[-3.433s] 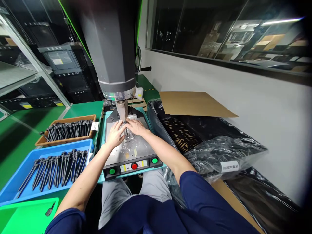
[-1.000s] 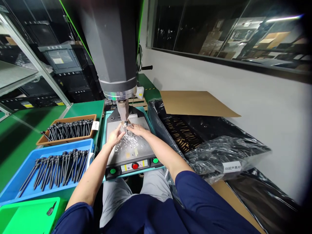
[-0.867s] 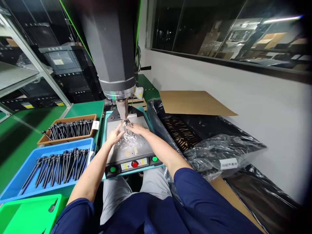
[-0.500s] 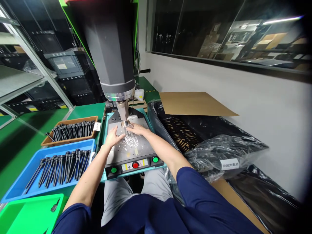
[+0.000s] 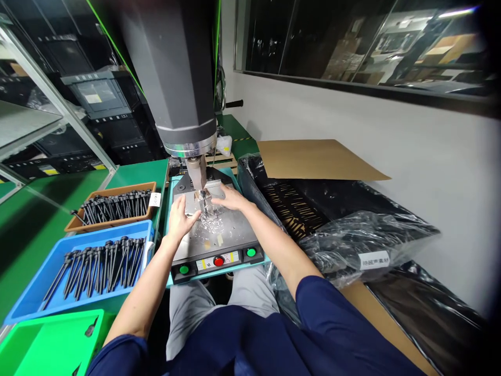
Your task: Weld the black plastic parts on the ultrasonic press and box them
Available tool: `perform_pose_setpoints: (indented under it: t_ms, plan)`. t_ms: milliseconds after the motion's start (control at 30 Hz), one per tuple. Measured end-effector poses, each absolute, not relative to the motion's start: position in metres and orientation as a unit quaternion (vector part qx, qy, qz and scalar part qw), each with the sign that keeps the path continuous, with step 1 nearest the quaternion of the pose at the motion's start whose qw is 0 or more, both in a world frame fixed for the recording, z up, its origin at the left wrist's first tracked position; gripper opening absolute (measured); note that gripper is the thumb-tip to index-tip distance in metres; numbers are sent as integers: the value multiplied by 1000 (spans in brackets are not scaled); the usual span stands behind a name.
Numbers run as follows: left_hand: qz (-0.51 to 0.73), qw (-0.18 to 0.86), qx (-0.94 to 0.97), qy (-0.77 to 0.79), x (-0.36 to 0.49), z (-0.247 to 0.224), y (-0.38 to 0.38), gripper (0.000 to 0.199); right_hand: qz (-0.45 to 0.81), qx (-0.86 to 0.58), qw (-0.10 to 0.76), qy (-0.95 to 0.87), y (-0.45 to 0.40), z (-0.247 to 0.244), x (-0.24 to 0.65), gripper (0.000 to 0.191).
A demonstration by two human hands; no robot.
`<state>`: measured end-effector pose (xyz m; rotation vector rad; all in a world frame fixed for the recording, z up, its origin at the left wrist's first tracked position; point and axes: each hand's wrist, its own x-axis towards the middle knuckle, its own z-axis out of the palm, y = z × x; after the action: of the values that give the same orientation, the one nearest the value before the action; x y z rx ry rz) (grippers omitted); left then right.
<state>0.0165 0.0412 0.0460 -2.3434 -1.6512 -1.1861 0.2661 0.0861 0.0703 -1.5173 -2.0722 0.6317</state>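
Observation:
My left hand point(image 5: 181, 220) is open over the left side of the metal base plate point(image 5: 235, 232), its thumb pointing at the small metal fixture point(image 5: 206, 204). On the fixture's other side my right hand point(image 5: 231, 198) is open too, fingers spread, apart from it. A dark small part seems to sit on top of the fixture, too small to make out. Just above it hangs the metal tip point(image 5: 197, 173) of a large grey press head point(image 5: 183, 94). Shiny clear bits point(image 5: 213, 225) are scattered on the plate around the fixture.
Left of the press, a brown tray point(image 5: 113, 223) and a blue tray point(image 5: 50, 261) hold many black rod-like parts. A green tray point(image 5: 43, 339) lies nearer. On the right stands a plastic-lined box point(image 5: 270, 203) of parts under a cardboard sheet point(image 5: 321, 159). Buttons point(image 5: 218, 261) line the base's front.
My right hand has drawn away from the fixture to the right, its fingers spreading. The left hand stays close to its place. The whole view has shifted slightly.

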Motion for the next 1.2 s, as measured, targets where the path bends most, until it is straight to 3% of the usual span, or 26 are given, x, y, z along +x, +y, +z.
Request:
perform_pose_setpoints:
  t_ms: [133, 200, 367, 500, 700, 900, 1067, 1200]
  plan:
    - [-421, 41, -715, -557, -5, 40, -7, 72, 130, -569, 432, -688, 13, 52, 295, 55]
    - [-433, 39, -684, -586, -19, 19, -45, 67, 81, -575, 473, -662, -35, 19, 308, 45]
    - [-377, -25, -637, -672, -36, -66, -121, 81, 48, -656, 391, -644, -115, -87, 327, 57]
    - [-366, -66, -609, -700, -35, -91, -134, 86, 86, -664, 367, -646, -124, -121, 327, 68]
    - [-428, -49, -630, -646, -27, -60, -117, 72, 117, -682, 379, -614, -119, -117, 320, 72]
    - [-475, -41, -687, -549, -1, 4, -65, 30, 90, -678, 408, -604, -117, -102, 309, 66]
    - [-385, 5, -816, -431, 27, 59, -2, 37, -20, -616, 487, -619, -88, -29, 291, 40]
    - [-298, 30, -857, -419, 41, 64, 32, 53, -24, -577, 510, -637, -55, 28, 267, 33]
